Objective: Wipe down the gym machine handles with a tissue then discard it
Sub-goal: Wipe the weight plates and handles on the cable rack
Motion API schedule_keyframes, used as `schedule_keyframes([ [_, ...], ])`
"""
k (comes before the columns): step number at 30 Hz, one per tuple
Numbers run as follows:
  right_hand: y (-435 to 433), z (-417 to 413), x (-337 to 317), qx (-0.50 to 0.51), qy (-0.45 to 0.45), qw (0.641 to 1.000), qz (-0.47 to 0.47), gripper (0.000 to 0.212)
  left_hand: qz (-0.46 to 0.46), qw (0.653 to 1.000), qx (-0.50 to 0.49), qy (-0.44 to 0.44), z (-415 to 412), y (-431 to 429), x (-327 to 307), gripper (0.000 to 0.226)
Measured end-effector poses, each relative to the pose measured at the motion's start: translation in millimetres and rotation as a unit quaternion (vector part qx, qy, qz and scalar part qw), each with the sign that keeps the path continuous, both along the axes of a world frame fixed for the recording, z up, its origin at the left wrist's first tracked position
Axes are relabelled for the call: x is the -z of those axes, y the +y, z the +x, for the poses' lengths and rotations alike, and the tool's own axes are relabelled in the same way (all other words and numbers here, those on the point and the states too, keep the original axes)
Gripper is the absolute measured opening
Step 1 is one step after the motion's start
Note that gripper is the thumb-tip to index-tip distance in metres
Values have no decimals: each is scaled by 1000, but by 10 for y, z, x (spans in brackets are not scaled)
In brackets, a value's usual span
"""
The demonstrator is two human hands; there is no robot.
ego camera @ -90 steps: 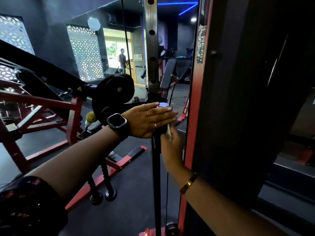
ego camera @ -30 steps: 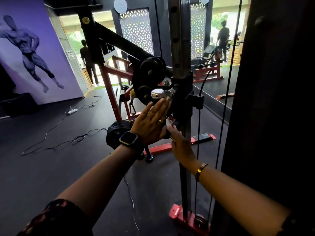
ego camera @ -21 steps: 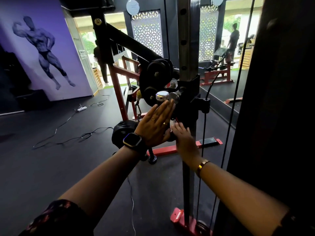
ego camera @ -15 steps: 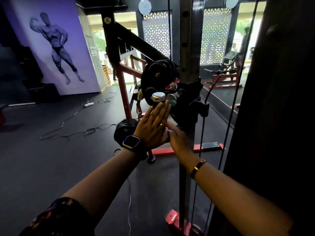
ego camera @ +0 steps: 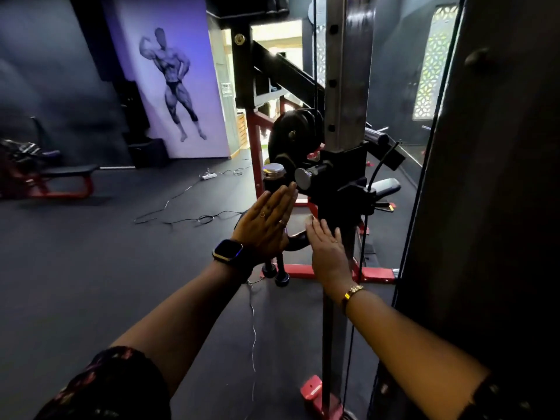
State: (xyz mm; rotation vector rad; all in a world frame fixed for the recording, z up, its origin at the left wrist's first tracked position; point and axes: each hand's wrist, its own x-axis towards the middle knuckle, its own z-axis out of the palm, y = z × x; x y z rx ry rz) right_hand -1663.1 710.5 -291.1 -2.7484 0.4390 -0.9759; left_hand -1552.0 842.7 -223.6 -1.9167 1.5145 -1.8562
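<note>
Nearest the camera, two bare forearms reach forward toward a cable machine, a patterned sleeve (ego camera: 106, 386) on the left arm. The right hand (ego camera: 328, 253), with a gold bracelet (ego camera: 353, 291) at its wrist, lies flat with fingers together and extended beside the steel upright (ego camera: 344, 86); a pale scrap at its fingertips is probably the tissue (ego camera: 309, 219), pressed under the fingers instead of pinched, which suits rubbing a curved surface. The left hand (ego camera: 266, 222), wearing a smartwatch (ego camera: 228, 251), is also open and flat, fingers together and pointing up. It appears to brace the dark curved handle (ego camera: 295, 239) that shows between the two palms, so the handle will not swing while it is wiped. Neither hand is closed around anything. Just past the left fingertips stand a chrome-capped knob (ego camera: 273, 171) and a chrome adjustment pin (ego camera: 304, 178) on the black carriage (ego camera: 342, 174), with a black pulley (ego camera: 295, 136) above. Farther off, cables trail over the dark floor (ego camera: 91, 253) toward a purple wall bearing a bodybuilder mural (ego camera: 174, 86).
</note>
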Motion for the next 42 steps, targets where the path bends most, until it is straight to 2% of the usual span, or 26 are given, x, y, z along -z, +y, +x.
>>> schedule_keyframes([
  [3, 167, 46, 36, -28, -21, 999, -29, 64, 11, 1000, -4, -2, -40, 23, -32, 68],
  [7, 84, -7, 47, -103, -2, 992, -77, 66, 50, 999, -3, -12, -84, 98, -119, 61],
  [9, -71, -41, 66, -72, -6, 993, -96, 67, 78, 997, -8, -24, -76, 149, -196, 61],
  [12, -263, -29, 38, -8, 0, 998, -60, 68, 115, 992, -18, -44, -70, 190, -286, 61],
  [17, -211, 10, 83, -1, -22, 999, -31, 61, 122, 990, -59, -26, -108, 194, -264, 64],
  [19, -48, -13, 175, -24, -38, 999, -24, 62, 117, 990, -70, -22, -123, 192, -249, 64],
  [23, -87, -99, 225, -145, -53, 985, -74, 68, 117, 990, -73, -27, -134, 194, -246, 63],
  [25, -207, -117, 227, -128, -51, 987, -86, 65, 128, 988, -83, -38, -136, 193, -269, 63],
  [28, -226, -45, 144, -55, -38, 997, -49, 56, 150, 983, -88, -58, -139, 195, -346, 65],
  [32, -146, 135, 28, -25, -20, 999, -24, 65, 161, 982, -81, -56, -154, 227, -421, 76],
  [34, -22, 150, 35, -27, -39, 999, -11, 66, 146, 984, -89, -40, -158, 223, -466, 83],
  [39, -35, 71, 198, -108, -78, 986, -96, 58, 156, 984, -89, -12, -125, 208, -503, 85],
  [42, -246, 105, 143, -44, -65, 992, -95, 55, 149, 985, -85, -6, -108, 196, -469, 85],
])
